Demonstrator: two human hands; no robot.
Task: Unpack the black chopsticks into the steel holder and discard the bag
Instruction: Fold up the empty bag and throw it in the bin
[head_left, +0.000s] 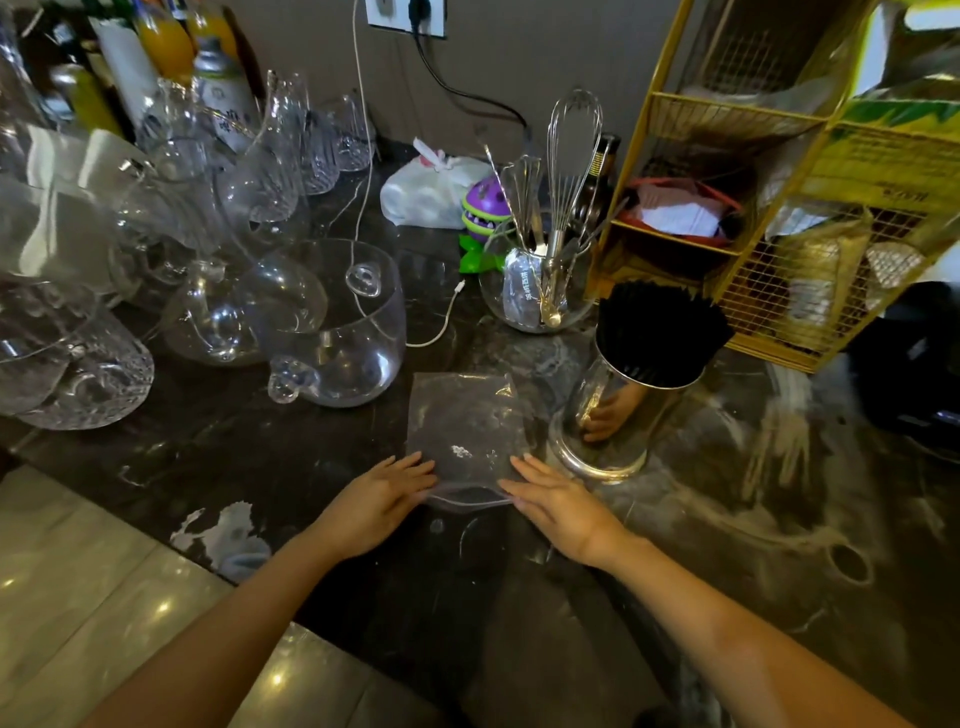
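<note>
Bag (465, 431) lies flat on worktop (779, 519), empty. Left hand (382, 496) and right hand (558, 499) pinch its near edge; chopsticks (660, 325) fill steel holder (613, 415) beside it.

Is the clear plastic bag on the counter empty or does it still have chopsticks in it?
Empty: the bag lies flat and see-through, and the black chopsticks stand in the steel holder.
</note>
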